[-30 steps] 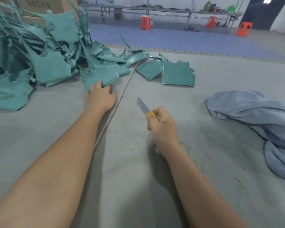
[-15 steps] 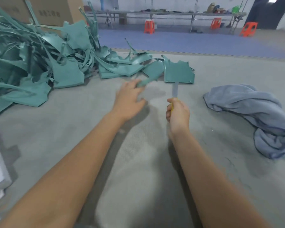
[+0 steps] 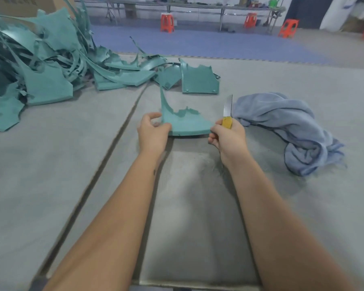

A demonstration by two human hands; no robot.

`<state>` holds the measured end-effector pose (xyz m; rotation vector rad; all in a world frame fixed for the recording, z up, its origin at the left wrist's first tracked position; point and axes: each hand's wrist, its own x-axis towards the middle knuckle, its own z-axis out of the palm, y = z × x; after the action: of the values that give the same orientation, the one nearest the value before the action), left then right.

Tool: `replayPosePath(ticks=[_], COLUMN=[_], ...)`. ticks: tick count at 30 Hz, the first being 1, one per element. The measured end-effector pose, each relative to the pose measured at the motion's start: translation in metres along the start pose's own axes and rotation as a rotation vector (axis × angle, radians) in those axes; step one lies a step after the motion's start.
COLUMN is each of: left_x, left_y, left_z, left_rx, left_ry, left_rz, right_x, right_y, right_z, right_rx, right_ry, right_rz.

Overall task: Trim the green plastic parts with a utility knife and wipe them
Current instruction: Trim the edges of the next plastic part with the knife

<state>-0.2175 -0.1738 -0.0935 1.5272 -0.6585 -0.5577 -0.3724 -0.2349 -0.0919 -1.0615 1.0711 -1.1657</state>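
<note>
Left hand (image 3: 153,131) pinches a green plastic part (image 3: 184,123) by its left edge; right hand (image 3: 227,135) grips the utility knife (image 3: 227,114), blade up.

The part sits between both hands, apparently lifted slightly off the grey table (image 3: 51,175). A blue cloth (image 3: 286,127) lies just right; the pile of green parts (image 3: 40,70) is far left.

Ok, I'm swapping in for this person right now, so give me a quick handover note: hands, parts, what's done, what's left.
Left hand grips the left end of one green part, held in front of you.
Right hand holds the utility knife, blade out and pointing away; its fingers also touch the part's right end.
Pile of green parts far left; blue cloth on the right.
This part still shows a ragged edge: trim, then wipe.
</note>
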Motion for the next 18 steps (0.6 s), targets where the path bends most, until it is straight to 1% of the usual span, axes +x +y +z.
replayPosePath(ticks=[3, 4, 6, 9, 11, 12, 15, 17, 18], left_x=[0.006, 0.007, 0.007, -0.002, -0.009, -0.012, -0.02, -0.025, -0.027], left_y=[-0.003, -0.003, -0.002, -0.001, -0.002, -0.001, 0.002, 0.002, 0.002], left_z=[-0.004, -0.005, -0.006, 0.001, 0.008, 0.01, 0.01, 0.009, 0.009], left_rx=[-0.045, -0.057, -0.04, 0.115, 0.215, 0.229, 0.114, 0.085, 0.092], left_ry=[-0.066, -0.083, -0.113, -0.207, -0.268, -0.29, -0.418, -0.507, -0.511], left_rz=[-0.072, -0.096, -0.094, 0.023, 0.115, 0.137, 0.149, 0.226, 0.277], right_x=[0.001, 0.002, 0.001, -0.001, -0.003, -0.005, -0.009, -0.011, -0.012], right_y=[-0.001, -0.002, -0.005, -0.008, -0.009, -0.01, -0.016, -0.021, -0.023], right_z=[-0.006, -0.007, -0.007, -0.005, -0.004, -0.004, -0.005, -0.005, -0.005], right_rx=[-0.03, -0.003, 0.141, 0.403, 0.51, 0.538, 0.626, 0.686, 0.709], right_ry=[0.028, 0.043, 0.055, 0.078, 0.061, 0.043, -0.026, -0.054, -0.058], right_rz=[-0.068, -0.07, -0.042, -0.014, -0.003, -0.007, -0.079, -0.114, -0.119])
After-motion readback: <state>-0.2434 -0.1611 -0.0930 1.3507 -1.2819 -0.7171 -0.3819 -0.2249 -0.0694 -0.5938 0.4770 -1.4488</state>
